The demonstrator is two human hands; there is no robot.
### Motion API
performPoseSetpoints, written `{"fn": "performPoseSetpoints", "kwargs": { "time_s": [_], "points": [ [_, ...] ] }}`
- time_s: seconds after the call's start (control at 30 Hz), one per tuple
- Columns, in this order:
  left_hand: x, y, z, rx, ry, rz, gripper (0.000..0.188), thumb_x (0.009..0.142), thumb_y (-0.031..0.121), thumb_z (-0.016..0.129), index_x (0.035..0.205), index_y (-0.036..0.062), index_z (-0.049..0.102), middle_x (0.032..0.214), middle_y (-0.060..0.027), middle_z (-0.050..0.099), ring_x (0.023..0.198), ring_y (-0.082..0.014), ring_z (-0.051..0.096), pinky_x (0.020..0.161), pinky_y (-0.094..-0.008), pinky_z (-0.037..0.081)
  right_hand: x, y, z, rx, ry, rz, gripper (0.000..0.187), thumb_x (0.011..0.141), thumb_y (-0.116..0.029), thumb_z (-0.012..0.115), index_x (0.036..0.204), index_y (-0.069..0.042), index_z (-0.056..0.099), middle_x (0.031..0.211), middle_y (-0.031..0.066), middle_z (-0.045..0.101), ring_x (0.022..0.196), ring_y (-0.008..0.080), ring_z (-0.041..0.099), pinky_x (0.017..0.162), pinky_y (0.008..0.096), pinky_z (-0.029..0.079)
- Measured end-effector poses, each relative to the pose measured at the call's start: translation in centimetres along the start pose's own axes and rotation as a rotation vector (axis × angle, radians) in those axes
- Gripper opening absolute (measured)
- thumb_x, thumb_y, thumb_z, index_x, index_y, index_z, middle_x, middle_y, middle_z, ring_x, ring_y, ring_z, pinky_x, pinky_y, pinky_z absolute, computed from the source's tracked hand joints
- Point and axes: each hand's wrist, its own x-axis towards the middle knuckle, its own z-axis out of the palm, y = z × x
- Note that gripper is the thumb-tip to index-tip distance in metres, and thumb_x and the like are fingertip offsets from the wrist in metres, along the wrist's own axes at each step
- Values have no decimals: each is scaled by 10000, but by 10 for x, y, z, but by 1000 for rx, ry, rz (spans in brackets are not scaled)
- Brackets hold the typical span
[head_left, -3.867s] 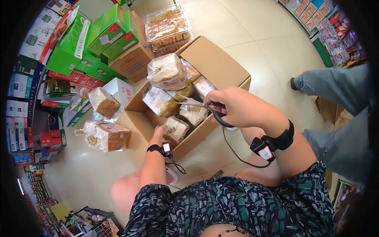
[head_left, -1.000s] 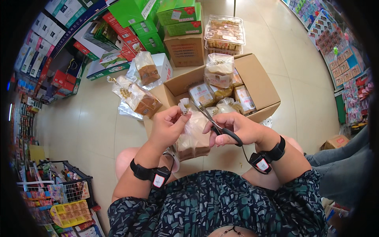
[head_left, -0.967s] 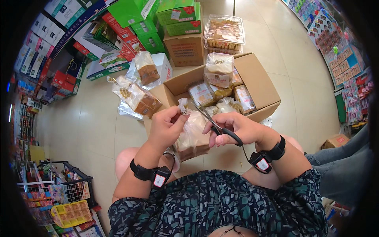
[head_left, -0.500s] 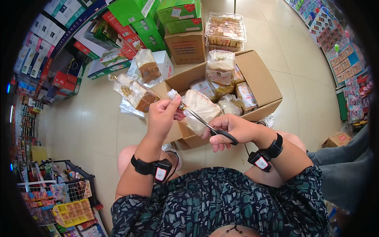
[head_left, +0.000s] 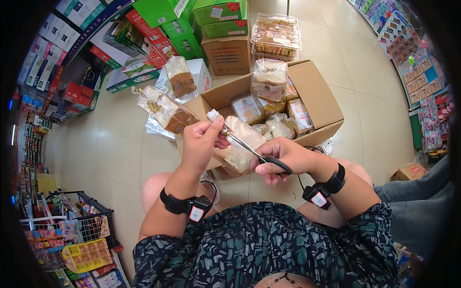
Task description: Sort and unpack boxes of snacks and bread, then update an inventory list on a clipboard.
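My left hand (head_left: pixel 204 139) pinches the twisted white top of a clear plastic bag (head_left: pixel 246 134), whose pale contents look like bread. This bag hangs at the near side of an open cardboard box. In my right hand (head_left: pixel 287 157) is a pair of scissors (head_left: pixel 275 163) with black handles, its fingers through and around the loops. The metal blades point up and left, with their tips at the bag's neck beside my left fingers. Whether the blades are apart at the tips is hard to make out.
The cardboard box (head_left: pixel 321 91) holds several bagged and packaged foods. Two bagged brown loaves (head_left: pixel 180 82) stand left of it on silvery wrapping. Behind are green cartons (head_left: pixel 221 13) and stacked clear plastic trays (head_left: pixel 276 36). A wire basket (head_left: pixel 93 225) is at lower left; a person's jeans (head_left: pixel 418 206) show at right.
The held bag has shifted slightly, turning a little to the left and uncovering more of the packages in the box. Both hands and the scissors stay almost where they were.
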Motion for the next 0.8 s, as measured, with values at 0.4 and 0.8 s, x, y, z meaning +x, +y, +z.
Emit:
{"fn": "performPoseSetpoints", "kwargs": {
  "time_s": [0.4, 0.8],
  "points": [
    [1, 6, 0, -218, -23, -27, 323, 915, 263, 563, 768, -16, 630, 669, -75, 627, 569, -133, 628, 510, -218, 496, 9, 8, 13, -214, 210, -189, 258, 793, -266, 723, 848, -30, 636, 573, 25, 586, 550, 87, 606, 494, 235, 454],
    [1, 1, -5, -157, 28, 31, 296, 901, 235, 587, 764, -23, 635, 696, -89, 643, 584, -137, 624, 548, -233, 501, 10, -1, 4, -385, 601, -487, 378, 706, -243, 791, 925, -24, 573, 722, 42, 610, 591, 105, 501, 556, 266, 437]
  ]
}}
